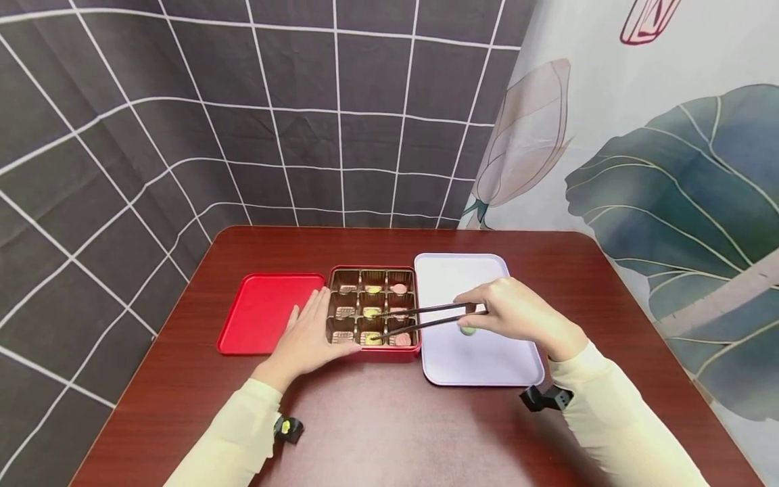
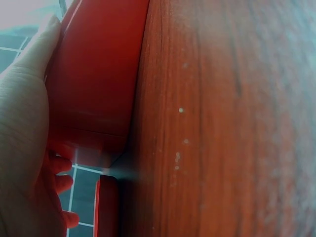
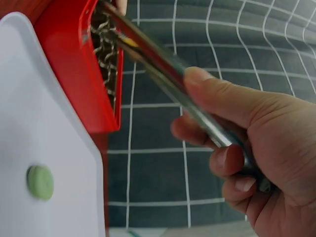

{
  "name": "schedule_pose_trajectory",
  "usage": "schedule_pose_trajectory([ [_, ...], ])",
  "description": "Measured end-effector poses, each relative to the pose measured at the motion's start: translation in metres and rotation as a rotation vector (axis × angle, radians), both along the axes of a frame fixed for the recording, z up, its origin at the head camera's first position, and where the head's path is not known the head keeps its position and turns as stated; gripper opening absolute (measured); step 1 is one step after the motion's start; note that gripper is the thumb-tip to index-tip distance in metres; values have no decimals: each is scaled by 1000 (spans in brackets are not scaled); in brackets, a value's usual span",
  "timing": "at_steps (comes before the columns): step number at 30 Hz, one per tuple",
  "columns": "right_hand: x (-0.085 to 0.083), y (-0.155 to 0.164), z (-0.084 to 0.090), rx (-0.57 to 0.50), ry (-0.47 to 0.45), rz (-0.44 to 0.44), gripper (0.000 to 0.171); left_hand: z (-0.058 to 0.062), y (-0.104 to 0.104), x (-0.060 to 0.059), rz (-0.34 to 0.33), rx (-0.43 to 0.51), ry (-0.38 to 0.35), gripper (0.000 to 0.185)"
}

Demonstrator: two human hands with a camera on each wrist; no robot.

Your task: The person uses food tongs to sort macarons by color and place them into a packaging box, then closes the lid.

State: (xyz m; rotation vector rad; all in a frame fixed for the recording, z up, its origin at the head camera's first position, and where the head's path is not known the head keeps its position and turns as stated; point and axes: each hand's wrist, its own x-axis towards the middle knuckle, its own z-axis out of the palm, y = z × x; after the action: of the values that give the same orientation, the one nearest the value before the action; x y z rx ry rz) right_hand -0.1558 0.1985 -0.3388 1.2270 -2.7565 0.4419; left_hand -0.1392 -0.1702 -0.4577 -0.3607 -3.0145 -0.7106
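A red box (image 1: pixel 411 346) with a brown grid of compartments holds several small sweets, brown, yellow and pink. My right hand (image 1: pixel 517 314) grips a pair of dark chopsticks (image 1: pixel 426 318) whose tips reach into the front-middle compartment at a yellow sweet (image 1: pixel 371 338). In the right wrist view the chopsticks (image 3: pixel 163 69) run into the box (image 3: pixel 74 74). My left hand (image 1: pixel 307 335) lies flat with straight fingers against the box's left side (image 2: pixel 94 79). One green sweet (image 1: pixel 468 330) lies on the white tray (image 1: pixel 487 368), also visible as the green sweet (image 3: pixel 40 182) on the tray (image 3: pixel 44 113).
The red lid (image 1: pixel 262 311) lies flat left of the box on the dark wooden table (image 1: pixel 389 426). A dark grid-pattern cloth (image 1: pixel 182 101) hangs behind, and a leaf-print cloth (image 1: pixel 669 169) to the right.
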Motion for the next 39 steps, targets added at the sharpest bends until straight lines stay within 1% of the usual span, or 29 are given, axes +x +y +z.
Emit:
schedule_pose_trajectory([
  [3, 2, 15, -6, -91, 15, -43, 29, 0, -1, 0, 2, -2, 2, 126],
  [6, 5, 31, -12, -162, 22, -95, 30, 1, -1, 0, 1, -5, -3, 126],
  [9, 10, 47, -17, -200, 21, -163, 33, 1, -1, 0, 0, -11, -6, 126],
  [13, 15, 68, -24, -222, 0, -253, 38, 2, -1, 0, 2, -4, -6, 126],
  [18, 21, 91, -33, -209, 4, -314, 39, 2, -1, -2, 7, 6, -9, 125],
  [22, 27, 108, -40, -184, 39, -371, 39, 2, -1, -2, 9, 6, -12, 125],
  [29, 40, 137, -51, -176, 96, -505, 38, 0, 0, -3, 9, 10, -12, 126],
  [33, 44, 151, -57, -185, 120, -545, 39, -1, 1, -3, 10, 12, -11, 126],
  [39, 47, 166, -62, -192, 111, -607, 42, -1, 0, -1, 12, 14, -17, 126],
])
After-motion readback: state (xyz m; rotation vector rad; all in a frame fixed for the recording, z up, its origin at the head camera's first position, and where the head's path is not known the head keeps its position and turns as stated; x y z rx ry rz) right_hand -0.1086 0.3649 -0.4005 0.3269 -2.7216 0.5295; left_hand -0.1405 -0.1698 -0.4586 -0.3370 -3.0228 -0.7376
